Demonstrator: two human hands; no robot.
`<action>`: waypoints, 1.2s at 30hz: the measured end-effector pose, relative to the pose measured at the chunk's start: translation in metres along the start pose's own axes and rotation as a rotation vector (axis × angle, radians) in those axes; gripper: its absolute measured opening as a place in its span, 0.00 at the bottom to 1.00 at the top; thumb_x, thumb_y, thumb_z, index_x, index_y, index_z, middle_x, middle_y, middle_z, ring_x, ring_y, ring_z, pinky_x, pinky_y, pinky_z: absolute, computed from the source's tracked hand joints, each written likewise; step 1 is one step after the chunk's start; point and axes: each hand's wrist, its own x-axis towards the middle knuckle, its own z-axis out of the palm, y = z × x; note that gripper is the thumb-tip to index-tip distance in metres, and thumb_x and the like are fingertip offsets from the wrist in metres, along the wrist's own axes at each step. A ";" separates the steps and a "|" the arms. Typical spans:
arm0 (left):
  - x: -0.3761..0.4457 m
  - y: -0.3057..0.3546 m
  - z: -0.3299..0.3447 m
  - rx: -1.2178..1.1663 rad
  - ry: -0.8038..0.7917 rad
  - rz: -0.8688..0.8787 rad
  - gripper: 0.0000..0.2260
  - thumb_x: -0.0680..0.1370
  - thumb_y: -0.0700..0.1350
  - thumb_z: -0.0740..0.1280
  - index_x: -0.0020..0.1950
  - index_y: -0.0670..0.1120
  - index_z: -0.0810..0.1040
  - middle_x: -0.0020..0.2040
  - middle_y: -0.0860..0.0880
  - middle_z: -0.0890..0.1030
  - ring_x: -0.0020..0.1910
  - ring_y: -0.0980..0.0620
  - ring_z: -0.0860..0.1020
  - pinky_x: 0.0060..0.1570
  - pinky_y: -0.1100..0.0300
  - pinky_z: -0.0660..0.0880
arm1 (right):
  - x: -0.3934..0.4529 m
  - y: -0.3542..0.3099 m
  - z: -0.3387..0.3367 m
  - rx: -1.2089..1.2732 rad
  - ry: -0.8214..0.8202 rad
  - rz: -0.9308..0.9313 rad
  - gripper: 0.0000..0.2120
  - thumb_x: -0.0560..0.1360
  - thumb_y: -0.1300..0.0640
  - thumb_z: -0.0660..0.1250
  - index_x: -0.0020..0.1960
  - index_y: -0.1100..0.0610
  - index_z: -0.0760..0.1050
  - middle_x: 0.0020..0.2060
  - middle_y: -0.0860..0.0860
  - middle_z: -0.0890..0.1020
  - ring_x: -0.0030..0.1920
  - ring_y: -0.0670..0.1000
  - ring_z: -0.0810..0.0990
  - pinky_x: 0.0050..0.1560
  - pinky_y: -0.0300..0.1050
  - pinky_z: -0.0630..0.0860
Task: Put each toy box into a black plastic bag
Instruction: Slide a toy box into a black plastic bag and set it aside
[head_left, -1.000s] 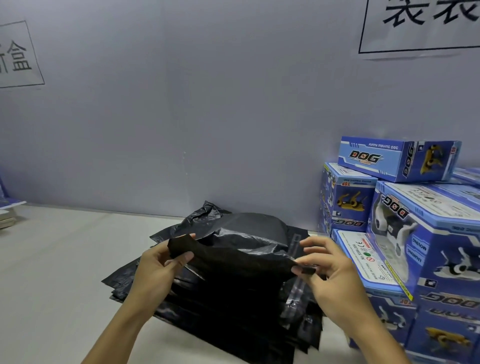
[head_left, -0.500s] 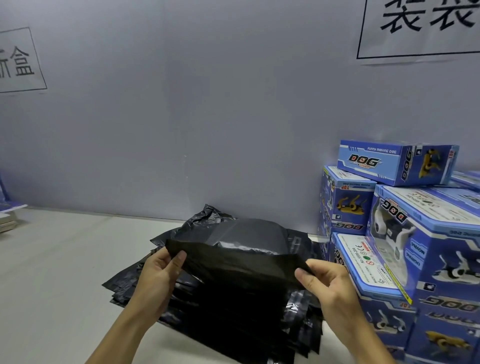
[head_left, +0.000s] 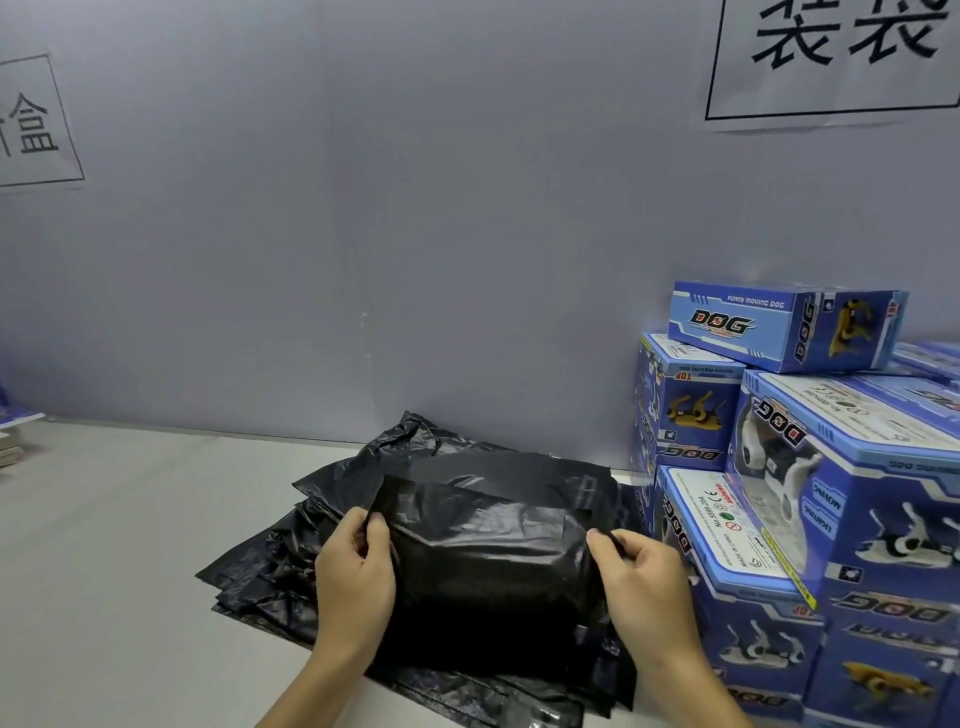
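Meanwhile both hands' grips, left (head_left: 353, 571) and right (head_left: 647, 587), pinch a black bag (head_left: 488, 561) beside "DOG" boxes (head_left: 831, 493).

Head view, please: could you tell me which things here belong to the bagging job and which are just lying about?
Belong to the job:
- black bag, pinched at its top corners by the left hand and right hand
- pile of black bags beneath it
- stacked toy boxes

Just lying about:
- wall signs
- stack of items at the table's far left edge

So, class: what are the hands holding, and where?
Both hold one black bag: left hand and right hand pinch its upper side edges.
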 end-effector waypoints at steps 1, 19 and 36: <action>0.000 -0.001 0.001 0.050 0.002 -0.030 0.18 0.82 0.38 0.62 0.33 0.43 0.64 0.24 0.53 0.65 0.25 0.57 0.62 0.27 0.63 0.60 | 0.000 0.002 0.002 -0.013 0.011 0.058 0.26 0.79 0.56 0.67 0.26 0.53 0.59 0.22 0.49 0.61 0.25 0.49 0.59 0.31 0.44 0.58; -0.019 0.011 0.007 0.515 -0.093 0.281 0.11 0.75 0.36 0.71 0.47 0.47 0.70 0.43 0.51 0.71 0.43 0.51 0.68 0.40 0.64 0.65 | -0.014 -0.002 0.015 -0.383 0.257 -0.096 0.16 0.74 0.49 0.73 0.47 0.49 0.64 0.37 0.48 0.75 0.39 0.51 0.76 0.36 0.48 0.73; -0.023 0.019 0.012 0.155 -0.336 0.018 0.09 0.84 0.49 0.60 0.57 0.54 0.80 0.53 0.58 0.82 0.55 0.61 0.78 0.54 0.67 0.70 | -0.022 0.007 0.025 -0.535 -0.082 -0.264 0.31 0.80 0.37 0.54 0.77 0.54 0.66 0.61 0.48 0.82 0.63 0.47 0.78 0.63 0.39 0.72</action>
